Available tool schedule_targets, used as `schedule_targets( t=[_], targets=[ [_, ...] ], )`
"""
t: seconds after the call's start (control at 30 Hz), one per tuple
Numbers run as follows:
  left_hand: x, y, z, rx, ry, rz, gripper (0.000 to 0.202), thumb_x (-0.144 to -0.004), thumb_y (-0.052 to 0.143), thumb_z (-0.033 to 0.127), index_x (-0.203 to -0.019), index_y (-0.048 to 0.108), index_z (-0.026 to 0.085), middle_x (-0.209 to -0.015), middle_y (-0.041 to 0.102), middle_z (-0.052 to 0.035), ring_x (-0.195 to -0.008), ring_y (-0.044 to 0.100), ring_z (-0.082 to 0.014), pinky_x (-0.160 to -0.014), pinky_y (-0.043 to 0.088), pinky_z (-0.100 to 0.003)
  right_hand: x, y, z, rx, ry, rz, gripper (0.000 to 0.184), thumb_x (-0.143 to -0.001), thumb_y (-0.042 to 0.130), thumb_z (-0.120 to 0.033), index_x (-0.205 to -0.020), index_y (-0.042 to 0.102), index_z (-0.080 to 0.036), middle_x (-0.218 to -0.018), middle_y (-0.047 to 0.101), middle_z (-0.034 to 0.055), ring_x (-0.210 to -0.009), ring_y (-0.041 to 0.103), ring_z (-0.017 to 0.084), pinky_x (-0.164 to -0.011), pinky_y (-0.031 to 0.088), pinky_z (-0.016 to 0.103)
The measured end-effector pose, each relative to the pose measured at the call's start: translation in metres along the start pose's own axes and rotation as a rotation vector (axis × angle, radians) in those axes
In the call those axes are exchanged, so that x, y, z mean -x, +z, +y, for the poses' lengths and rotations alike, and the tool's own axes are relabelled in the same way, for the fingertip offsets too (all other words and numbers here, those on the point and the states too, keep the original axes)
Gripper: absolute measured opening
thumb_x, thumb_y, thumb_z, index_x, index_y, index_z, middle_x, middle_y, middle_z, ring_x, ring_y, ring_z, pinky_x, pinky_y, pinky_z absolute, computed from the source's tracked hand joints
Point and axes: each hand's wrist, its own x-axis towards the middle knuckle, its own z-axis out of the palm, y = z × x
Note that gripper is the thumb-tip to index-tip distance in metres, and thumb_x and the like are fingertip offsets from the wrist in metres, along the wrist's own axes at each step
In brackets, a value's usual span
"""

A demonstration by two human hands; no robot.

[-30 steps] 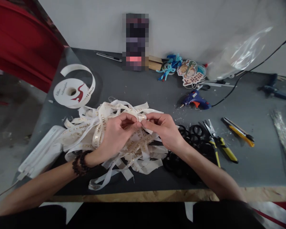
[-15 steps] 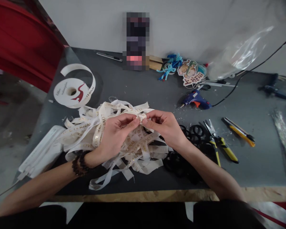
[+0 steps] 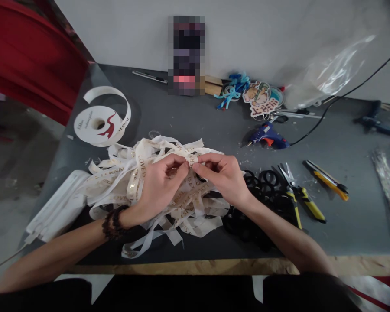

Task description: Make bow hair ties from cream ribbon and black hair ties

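Observation:
Above the pile of cut ribbons, my left hand (image 3: 162,180) and my right hand (image 3: 225,177) meet fingertip to fingertip. Both pinch a white ribbon (image 3: 191,161) with gold lettering between thumbs and forefingers; part of it is hidden by the fingers. The loose white and translucent ribbon strips (image 3: 188,216), many with gold print, lie tangled beneath and around my hands. Several black hair ties (image 3: 266,180) sit in a heap at the right of the pile, partly under my right forearm.
A ribbon spool (image 3: 99,125) stands far left, above a white power strip (image 3: 60,203). To the right lie a blue glue gun (image 3: 268,135) with its cord, yellow-handled scissors (image 3: 307,203) and a yellow utility knife (image 3: 326,178). Blue pipe-cleaner pieces (image 3: 234,89) lie near the wall.
My fingers have shifted slightly on the ribbon, and more of its gold lettering faces up. The right hand has turned a little; the other things lie as before.

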Motion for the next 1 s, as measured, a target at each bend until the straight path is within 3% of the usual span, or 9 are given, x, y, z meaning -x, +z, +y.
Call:
schedule_targets(
  t=[0.17, 0.37, 0.7, 0.87, 1.0],
  targets=[
    [0.003, 0.001, -0.001, 0.015, 0.074, 0.057, 0.010, -0.099, 0.067, 0.026, -0.097, 0.074, 0.020, -0.093, 0.078, -0.0023, -0.083, 0.072, -0.0159, -0.077, 0.059, -0.027, 0.003, -0.001, -0.005, 0.072, -0.038, -0.004, 0.027, -0.085, 0.086, -0.047, -0.091, 0.080, -0.021, -0.058, 0.048, -0.0058, -0.054, 0.032, 0.010, -0.052, 0.024, 0.030],
    [0.004, 0.001, 0.000, 0.021, 0.134, 0.042, 0.013, -0.100, 0.069, 0.025, -0.111, 0.075, 0.021, -0.112, 0.079, -0.0051, -0.103, 0.075, -0.0188, -0.090, 0.061, -0.030, 0.002, -0.002, -0.004, 0.109, -0.038, -0.011, 0.026, -0.087, 0.085, -0.045, -0.094, 0.082, -0.020, -0.057, 0.047, -0.0062, -0.054, 0.032, 0.009, -0.051, 0.023, 0.029],
    [0.004, -0.001, 0.001, -0.054, 0.199, 0.062, 0.012, -0.092, 0.081, 0.027, -0.098, 0.073, 0.020, -0.094, 0.079, -0.0015, -0.086, 0.074, -0.0158, -0.082, 0.060, -0.027, -0.003, 0.002, 0.003, -0.324, 0.097, -0.039, 0.021, -0.078, 0.092, -0.044, -0.086, 0.084, -0.027, -0.074, 0.065, -0.0021, -0.067, 0.043, 0.012, -0.062, 0.036, 0.029],
    [0.004, -0.004, 0.001, -0.132, 0.148, 0.054, 0.012, -0.093, 0.080, 0.033, -0.098, 0.078, 0.022, -0.094, 0.079, -0.0016, -0.075, 0.070, -0.0141, -0.055, 0.047, -0.024, -0.003, 0.001, 0.006, -0.438, 0.163, -0.121, 0.016, -0.082, 0.091, -0.041, -0.088, 0.084, -0.028, -0.081, 0.069, -0.0018, -0.072, 0.051, 0.012, -0.070, 0.043, 0.028],
    [0.003, -0.002, 0.001, -0.092, 0.106, 0.018, 0.009, -0.092, 0.078, 0.030, -0.095, 0.079, 0.021, -0.089, 0.077, -0.0016, -0.073, 0.067, -0.0142, -0.054, 0.045, -0.024, -0.004, 0.001, 0.008, -0.435, 0.190, -0.140, 0.019, -0.084, 0.088, -0.045, -0.092, 0.083, -0.028, -0.087, 0.072, -0.0002, -0.079, 0.059, 0.014, -0.078, 0.049, 0.029]
  ],
)
